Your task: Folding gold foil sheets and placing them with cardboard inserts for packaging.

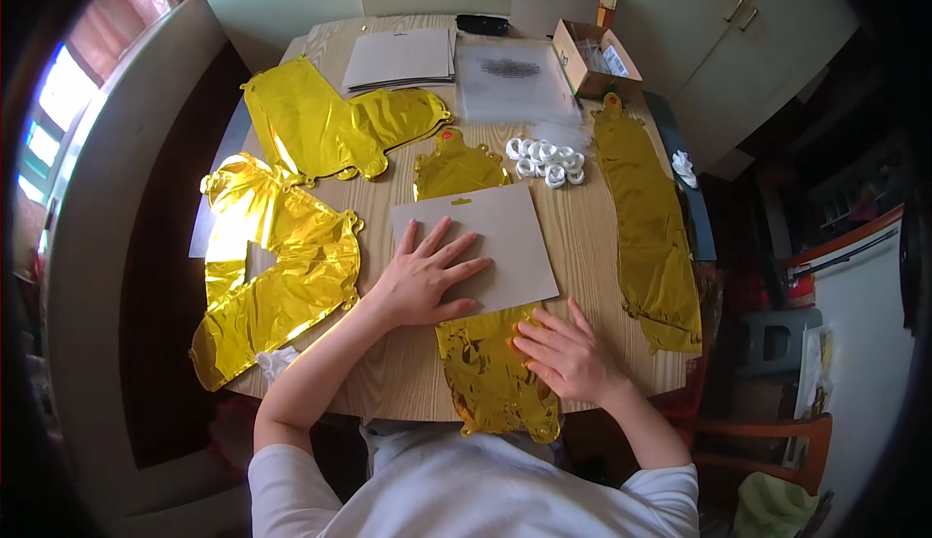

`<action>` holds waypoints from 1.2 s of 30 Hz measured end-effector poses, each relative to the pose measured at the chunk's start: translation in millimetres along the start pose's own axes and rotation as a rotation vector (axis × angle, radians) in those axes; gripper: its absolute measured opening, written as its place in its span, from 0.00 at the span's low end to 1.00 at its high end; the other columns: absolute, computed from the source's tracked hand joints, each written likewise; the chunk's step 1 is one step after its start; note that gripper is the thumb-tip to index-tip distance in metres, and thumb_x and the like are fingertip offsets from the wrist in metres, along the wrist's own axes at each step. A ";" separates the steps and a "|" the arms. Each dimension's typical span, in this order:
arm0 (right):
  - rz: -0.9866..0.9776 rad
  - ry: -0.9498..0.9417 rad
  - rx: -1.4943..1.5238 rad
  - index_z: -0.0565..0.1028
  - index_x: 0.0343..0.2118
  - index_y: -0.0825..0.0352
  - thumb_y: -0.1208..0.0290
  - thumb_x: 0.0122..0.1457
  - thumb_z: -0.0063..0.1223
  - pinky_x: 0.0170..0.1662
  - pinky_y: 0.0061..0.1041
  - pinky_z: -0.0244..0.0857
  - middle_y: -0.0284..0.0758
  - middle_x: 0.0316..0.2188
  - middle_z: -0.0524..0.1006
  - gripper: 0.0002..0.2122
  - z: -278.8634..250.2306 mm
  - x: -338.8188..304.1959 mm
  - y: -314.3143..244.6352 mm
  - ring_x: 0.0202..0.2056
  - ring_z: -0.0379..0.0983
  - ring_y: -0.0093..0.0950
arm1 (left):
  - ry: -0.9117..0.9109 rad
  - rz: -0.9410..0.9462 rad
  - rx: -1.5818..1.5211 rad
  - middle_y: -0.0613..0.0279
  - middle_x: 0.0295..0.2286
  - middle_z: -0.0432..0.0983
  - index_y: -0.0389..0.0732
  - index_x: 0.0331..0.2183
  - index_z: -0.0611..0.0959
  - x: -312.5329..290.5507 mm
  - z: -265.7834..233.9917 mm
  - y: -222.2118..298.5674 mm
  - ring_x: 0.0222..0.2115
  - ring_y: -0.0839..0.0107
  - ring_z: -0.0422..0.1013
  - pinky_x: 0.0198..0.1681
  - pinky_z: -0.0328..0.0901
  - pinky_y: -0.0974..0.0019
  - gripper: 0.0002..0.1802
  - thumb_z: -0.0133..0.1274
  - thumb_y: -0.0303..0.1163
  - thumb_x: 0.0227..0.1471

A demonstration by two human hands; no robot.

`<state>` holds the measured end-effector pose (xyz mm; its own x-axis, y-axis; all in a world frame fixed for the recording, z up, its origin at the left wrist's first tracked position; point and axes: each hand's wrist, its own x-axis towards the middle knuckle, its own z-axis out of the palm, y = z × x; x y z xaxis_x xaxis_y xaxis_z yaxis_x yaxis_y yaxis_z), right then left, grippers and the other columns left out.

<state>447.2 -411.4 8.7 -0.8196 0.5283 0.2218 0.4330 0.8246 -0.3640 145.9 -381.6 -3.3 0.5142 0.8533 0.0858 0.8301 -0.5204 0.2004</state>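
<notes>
With the left hand flat, its grip released, on the grey card at centre frame, the right hand, also loose, does best pressing the gold foil balloon evenly against the bench

My left-hand fingers lie on a matt, smooth grey card sheet; my right-hand fingers press a crinkled, glossy gold foil balloon on the pale, grained wooden counter, beside small glossy white plastic rings.

Person wore a white short-sleeved shirt; sleeves ended above the elbows, forearms bare, no rings or watch.
</notes>
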 end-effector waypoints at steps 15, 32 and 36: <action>0.060 -0.027 -0.023 0.75 0.51 0.64 0.62 0.58 0.55 0.64 0.45 0.51 0.36 0.54 0.73 0.19 0.6 -23.0 1.2 0.60 0.65 0.33 | -0.032 0.069 -0.011 0.57 0.63 0.54 0.72 0.58 0.70 0.4 -3.2 3.3 0.65 0.44 0.46 0.63 0.36 0.30 0.27 0.46 0.55 0.56; 0.012 0.129 -0.083 0.81 0.44 0.50 0.62 0.53 0.61 0.60 0.39 0.55 0.28 0.55 0.73 0.14 3.7 38.7 66.9 0.61 0.61 0.34 | -0.036 0.065 0.007 0.58 0.63 0.54 0.72 0.58 0.70 2.2 -0.2 4.3 0.65 0.44 0.45 0.63 0.35 0.31 0.28 0.46 0.57 0.55; 0.000 0.078 -0.105 0.81 0.46 0.48 0.56 0.51 0.61 0.61 0.41 0.53 0.27 0.57 0.71 0.17 7.6 42.0 73.8 0.62 0.60 0.35 | -0.029 0.066 0.012 0.58 0.63 0.54 0.72 0.58 0.70 1.3 0.0 3.7 0.65 0.44 0.45 0.63 0.35 0.31 0.28 0.46 0.57 0.55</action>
<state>441.9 -329.9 -15.6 -0.7897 0.5390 0.2929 0.4732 0.8391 -0.2684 149.6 -382.4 -2.5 0.5735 0.8162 0.0696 0.7968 -0.5756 0.1840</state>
